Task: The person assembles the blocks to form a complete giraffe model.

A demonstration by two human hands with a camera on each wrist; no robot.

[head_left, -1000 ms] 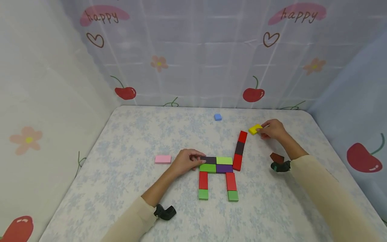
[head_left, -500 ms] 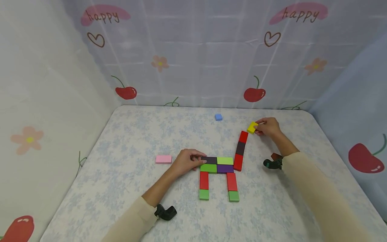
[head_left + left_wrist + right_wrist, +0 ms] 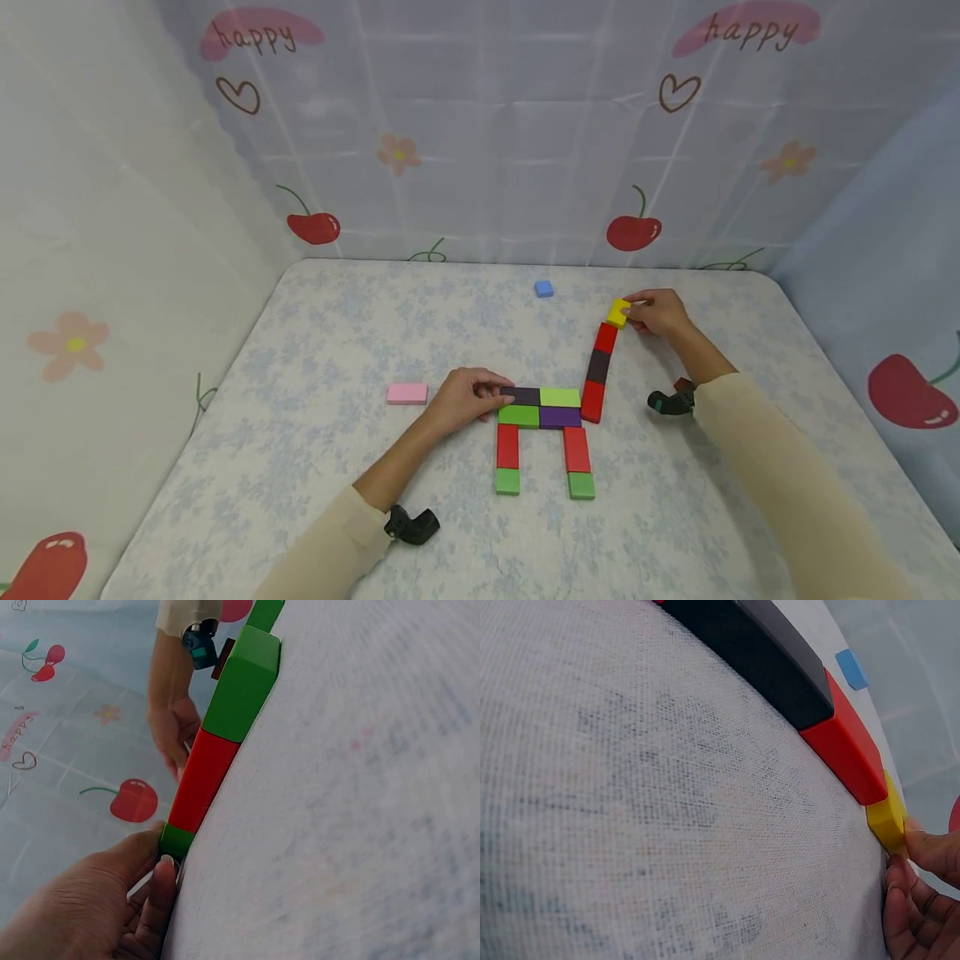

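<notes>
Adding yellow block (image 3: pixel 618 312) to slanted row (image 3: pixel 598 367), right of centre, seems underway: right hand (image 3: pixel 660 312) pinches it; aligning likely next. Left hand (image 3: pixel 463 398) touches central black block (image 3: pixel 524 397), grip unclear.

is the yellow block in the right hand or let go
In hand: in the right wrist view, the right hand pinches the yellow block, which meets a red block.

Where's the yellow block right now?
In the head view, the yellow block is right of centre, pinched by the right hand at the far end of the slanted red-and-black row.
</notes>
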